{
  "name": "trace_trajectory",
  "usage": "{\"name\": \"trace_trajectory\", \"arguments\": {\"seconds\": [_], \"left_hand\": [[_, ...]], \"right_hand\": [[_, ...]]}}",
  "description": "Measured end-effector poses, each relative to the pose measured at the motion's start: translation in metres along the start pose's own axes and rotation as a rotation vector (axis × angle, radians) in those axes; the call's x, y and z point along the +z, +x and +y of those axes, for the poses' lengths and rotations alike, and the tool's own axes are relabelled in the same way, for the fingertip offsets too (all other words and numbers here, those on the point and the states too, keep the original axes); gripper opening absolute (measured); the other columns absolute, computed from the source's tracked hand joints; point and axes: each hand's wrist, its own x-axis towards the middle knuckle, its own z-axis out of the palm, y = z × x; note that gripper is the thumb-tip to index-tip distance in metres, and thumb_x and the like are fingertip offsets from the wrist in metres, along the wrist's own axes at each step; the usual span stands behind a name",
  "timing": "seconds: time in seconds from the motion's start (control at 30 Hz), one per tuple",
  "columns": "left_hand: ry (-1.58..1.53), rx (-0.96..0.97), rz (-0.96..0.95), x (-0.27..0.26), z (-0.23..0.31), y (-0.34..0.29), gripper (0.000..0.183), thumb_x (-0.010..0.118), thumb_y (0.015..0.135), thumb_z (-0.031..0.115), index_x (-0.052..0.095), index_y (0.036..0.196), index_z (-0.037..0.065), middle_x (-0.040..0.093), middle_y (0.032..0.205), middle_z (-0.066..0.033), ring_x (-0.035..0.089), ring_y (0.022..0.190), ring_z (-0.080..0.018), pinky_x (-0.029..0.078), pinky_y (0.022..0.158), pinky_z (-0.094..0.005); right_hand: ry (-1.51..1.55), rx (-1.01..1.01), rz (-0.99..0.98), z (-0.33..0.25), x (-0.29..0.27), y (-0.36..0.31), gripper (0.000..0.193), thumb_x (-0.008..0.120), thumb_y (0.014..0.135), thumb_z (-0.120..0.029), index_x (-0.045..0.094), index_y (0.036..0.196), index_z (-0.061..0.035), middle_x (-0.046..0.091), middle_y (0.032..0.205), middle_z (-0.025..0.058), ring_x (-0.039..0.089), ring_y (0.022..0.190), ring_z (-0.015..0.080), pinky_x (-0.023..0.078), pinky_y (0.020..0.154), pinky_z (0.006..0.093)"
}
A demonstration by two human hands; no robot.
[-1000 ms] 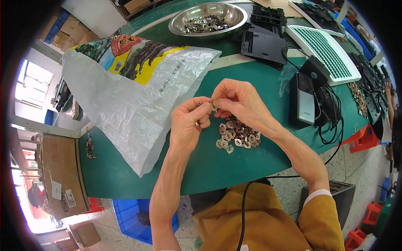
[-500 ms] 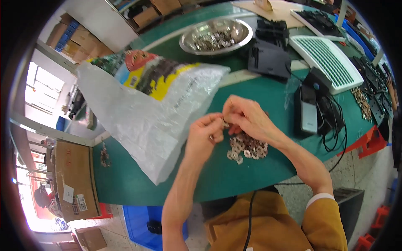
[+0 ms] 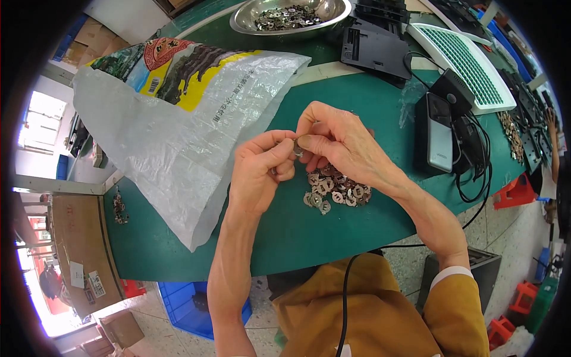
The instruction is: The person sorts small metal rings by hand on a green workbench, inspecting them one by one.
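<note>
My left hand [image 3: 260,169] and my right hand [image 3: 344,141] meet above the green table. Both have thumb and fingers pinched at a small shiny metal piece [image 3: 298,153]. Most of it is hidden by the fingertips, though it resembles the loose parts below. Right under my right hand lies a pile of small flat metal discs with cut-outs [image 3: 339,189], partly covered by that hand. To the left of my left hand spreads a large white plastic bag [image 3: 172,152] with a colourful printed end.
Behind stands a steel bowl [image 3: 333,13] of metal parts. Black plastic housings [image 3: 375,52], a white-framed green tray [image 3: 496,106] and a grey-black power bank [image 3: 439,134] with cables occupy the right. A few metal parts [image 3: 120,206] lie far left; below is a blue bin [image 3: 178,306].
The whole view has shifted, so the table and its things appear higher and farther left. My hands stay together at the small metal piece.
</note>
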Motion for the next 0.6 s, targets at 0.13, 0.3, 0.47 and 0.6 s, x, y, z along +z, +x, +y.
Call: {"name": "trace_trajectory", "arguments": {"seconds": [0.13,0.3,0.47,0.6], "left_hand": [[-0.089,-0.054,-0.02,-0.0006,-0.0014,0.0015,0.013,0.057,0.084,0.005,0.059,0.093,-0.004,0.051,0.068,-0.0022,0.036,0.051,-0.0065,0.027,0.047,-0.0213],[-0.183,-0.12,-0.082,-0.0082,-0.0018,0.0034,0.016,0.054,0.087,0.006,0.058,0.1,-0.003,0.053,0.072,-0.0047,0.035,0.052,-0.0062,0.027,0.047,-0.0199],[-0.076,-0.093,-0.068,-0.0026,0.0006,0.0027,0.017,0.055,0.086,0.006,0.058,0.1,-0.003,0.053,0.073,-0.0044,0.036,0.052,-0.006,0.027,0.046,-0.0194],[-0.032,-0.075,-0.04,-0.0085,-0.0016,0.0001,0.016,0.055,0.086,0.006,0.059,0.099,-0.003,0.054,0.072,-0.0044,0.036,0.053,-0.0064,0.028,0.046,-0.0199]], "right_hand": [[0.082,0.07,-0.024,-0.003,-0.005,-0.0004,0.006,0.049,0.083,-0.004,0.048,0.085,0.0023,0.059,0.069,0.0116,0.059,0.057,0.0154,0.049,0.051,0.0264],[0.233,0.172,-0.076,0.0002,-0.0078,0.0012,0.008,0.051,0.086,-0.01,0.049,0.084,-0.0027,0.059,0.069,0.0096,0.058,0.056,0.013,0.045,0.05,0.0222],[0.148,0.162,-0.051,-0.0034,-0.0075,-0.0002,0.009,0.051,0.086,-0.012,0.05,0.084,-0.0028,0.059,0.068,0.0081,0.058,0.055,0.0121,0.044,0.048,0.0216],[0.137,0.156,-0.083,-0.0024,-0.0048,0.0004,0.01,0.052,0.085,-0.013,0.05,0.085,-0.0031,0.059,0.065,0.0064,0.058,0.054,0.0112,0.044,0.048,0.0211]]}}
